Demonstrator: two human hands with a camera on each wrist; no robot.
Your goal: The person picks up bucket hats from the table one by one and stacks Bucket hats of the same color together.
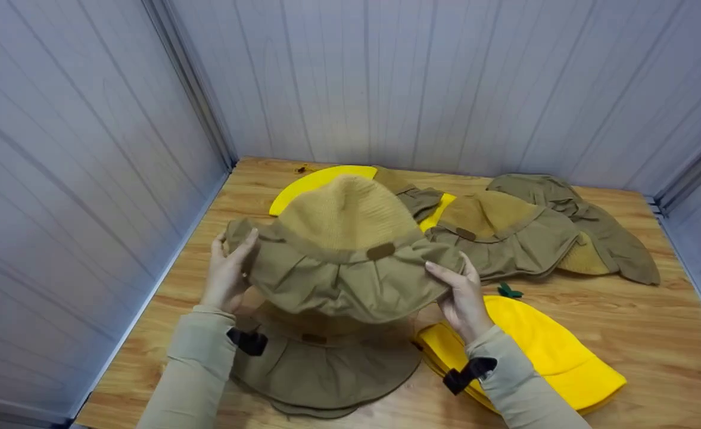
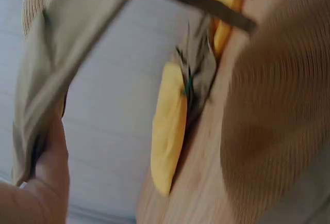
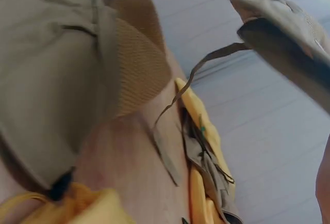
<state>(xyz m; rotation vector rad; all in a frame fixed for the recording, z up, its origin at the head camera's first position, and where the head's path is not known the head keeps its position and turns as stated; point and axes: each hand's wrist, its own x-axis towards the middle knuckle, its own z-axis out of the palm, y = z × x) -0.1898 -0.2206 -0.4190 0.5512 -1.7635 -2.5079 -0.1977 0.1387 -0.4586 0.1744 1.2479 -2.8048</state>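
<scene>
Head view, raised hat: a floppy hat with a ribbed straw-coloured crown, ruffled khaki cloth brim and small brown tag (image 1: 353, 232), in the centre of the frame.
Head view, hands: the left hand (image 1: 228, 271) pinches the brim's left side; the right hand (image 1: 463, 295) pinches its right side.
Head view, hat below: another khaki-brimmed hat with a brown tag (image 1: 326, 372), on the wood-grain table (image 1: 654, 357) at lower centre.
Head view, lower right: bright yellow cloth hat (image 1: 550, 339), with a green leaf-shaped piece (image 1: 510, 291) at its top.
Head view, behind: straw-and-khaki hats (image 1: 511, 256) at right; a yellow brim (image 1: 320, 183) left of them.
Left wrist view, brim: gripped at lower left; a flat brown strap (image 2: 201, 3) crosses the top (blurred).
Right wrist view, brim: at upper right, the strap dangling mid-frame; the right hand's hold cannot be told here.
</scene>
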